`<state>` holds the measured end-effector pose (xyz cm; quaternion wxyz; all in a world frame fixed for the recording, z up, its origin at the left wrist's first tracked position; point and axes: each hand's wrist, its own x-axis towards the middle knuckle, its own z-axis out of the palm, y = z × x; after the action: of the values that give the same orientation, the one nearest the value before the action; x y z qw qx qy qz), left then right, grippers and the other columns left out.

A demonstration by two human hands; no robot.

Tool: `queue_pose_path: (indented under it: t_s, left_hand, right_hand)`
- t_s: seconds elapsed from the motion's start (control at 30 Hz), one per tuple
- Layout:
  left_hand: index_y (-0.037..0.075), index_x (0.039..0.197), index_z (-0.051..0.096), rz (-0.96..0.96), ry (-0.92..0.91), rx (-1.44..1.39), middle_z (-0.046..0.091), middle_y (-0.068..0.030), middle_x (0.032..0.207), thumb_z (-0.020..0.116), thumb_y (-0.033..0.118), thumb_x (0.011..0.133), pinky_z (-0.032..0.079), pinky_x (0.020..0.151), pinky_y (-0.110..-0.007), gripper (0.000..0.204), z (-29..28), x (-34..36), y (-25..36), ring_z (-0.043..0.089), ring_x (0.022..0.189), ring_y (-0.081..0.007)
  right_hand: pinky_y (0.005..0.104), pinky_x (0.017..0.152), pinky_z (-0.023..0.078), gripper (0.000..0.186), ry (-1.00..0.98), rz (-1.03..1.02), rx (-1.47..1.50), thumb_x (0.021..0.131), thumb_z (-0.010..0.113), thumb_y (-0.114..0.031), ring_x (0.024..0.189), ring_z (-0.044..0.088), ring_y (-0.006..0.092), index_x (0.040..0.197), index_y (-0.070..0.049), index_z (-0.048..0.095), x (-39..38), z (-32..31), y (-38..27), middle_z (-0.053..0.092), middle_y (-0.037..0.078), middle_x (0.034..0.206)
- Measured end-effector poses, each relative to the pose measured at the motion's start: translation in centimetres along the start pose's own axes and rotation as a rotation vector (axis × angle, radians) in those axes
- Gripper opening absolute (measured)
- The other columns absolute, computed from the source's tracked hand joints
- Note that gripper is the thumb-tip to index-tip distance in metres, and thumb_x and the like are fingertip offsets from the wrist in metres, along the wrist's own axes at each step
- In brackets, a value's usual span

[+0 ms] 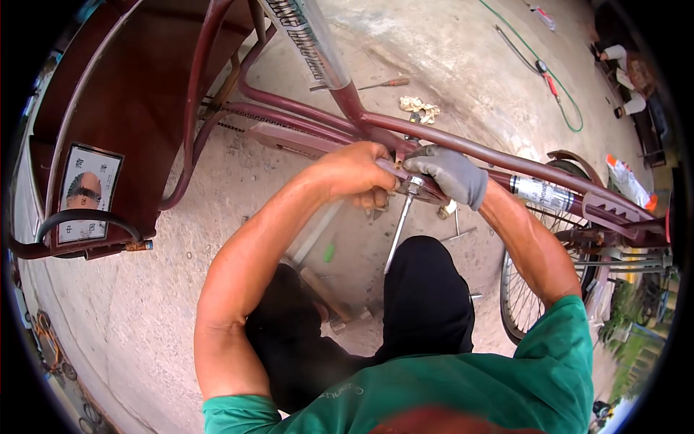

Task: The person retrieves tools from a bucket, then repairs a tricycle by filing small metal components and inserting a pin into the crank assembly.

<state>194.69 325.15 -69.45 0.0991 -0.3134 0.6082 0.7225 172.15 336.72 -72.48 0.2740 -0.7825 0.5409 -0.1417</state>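
I work at the pedal area of a maroon cargo trike frame (470, 147). My bare left hand (359, 173) pinches the edge of a long maroon chain guard (289, 142), its fingertips partly hidden behind it. Over the same spot my right hand (454, 173), in a grey glove, curls its fingers downward; what they hold is hidden. Just below the glove, a silver crank arm (401, 224) hangs from its axle toward my right knee. The chain (253, 116) runs back along the frame to the left.
A maroon cargo box (130, 108) fills the left, a spoked wheel (517, 289) the right. On the concrete floor lie a screwdriver (387, 84), a crumpled rag (421, 108), a T-shaped metal tool (457, 233) and an air hose with a gauge (542, 66). Someone sits at far right.
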Motion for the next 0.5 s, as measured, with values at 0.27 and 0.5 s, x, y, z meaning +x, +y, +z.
queue_pose_path:
  t_s: [0.27, 0.5]
  left_hand:
    - [-0.003, 0.101, 0.059, -0.029, -0.006, -0.308, 0.061, -0.0125, 0.066, 0.069, 0.011, 0.09, 0.038, 0.039, -0.029, 0.021, 0.3, 1.3, -1.1, 0.053, 0.045, -0.0152]
    - [-0.002, 0.102, 0.062, -0.028, -0.011, -0.187, 0.066, -0.0114, 0.071, 0.071, 0.015, 0.089, 0.044, 0.046, -0.031, 0.023, 0.0, 0.8, -0.8, 0.057, 0.05, -0.0165]
  right_hand:
    - [0.0302, 0.089, 0.05, 0.027, -0.101, 0.505, 0.695, 0.102, 0.062, -0.021, 0.095, 0.063, 0.0119, 0.107, 0.003, 0.074, 0.7, -1.2, -1.0, 0.071, 0.008, 0.103]
    - [0.0293, 0.078, 0.051, 0.023, -0.186, 0.611, 0.669, 0.099, 0.066, -0.019, 0.086, 0.06, 0.0087, 0.104, 0.002, 0.073, 1.1, -1.8, -1.4, 0.068, 0.004, 0.092]
